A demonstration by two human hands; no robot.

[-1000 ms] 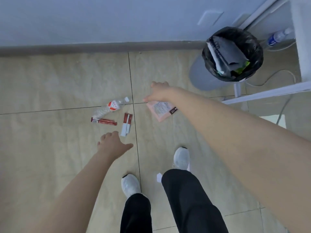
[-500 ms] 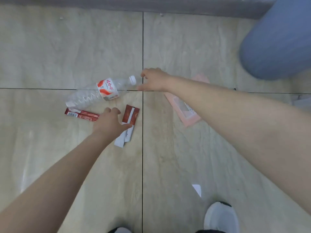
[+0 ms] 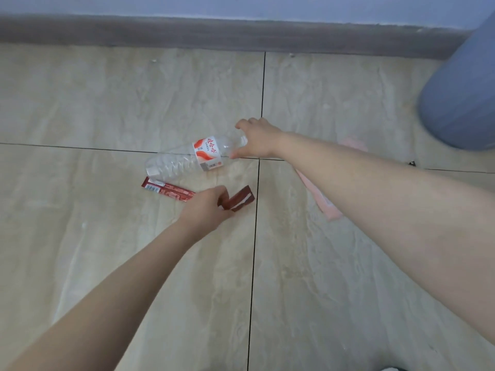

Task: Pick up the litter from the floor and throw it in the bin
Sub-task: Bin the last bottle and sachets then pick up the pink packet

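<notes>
On the tiled floor, litter is being gathered by two hands.

A clear bottle [image 3: 187, 159] lies on its side, its neck taken in the grip of the right hand [image 3: 257, 140]; a red carton [image 3: 238, 202] is pinched by the left hand [image 3: 206, 212]. Crushed plastic could slip from so shallow a hold. A red wrapper [image 3: 168, 190] and pink packet [image 3: 318, 199] remain; both arms are stretched low.
</notes>
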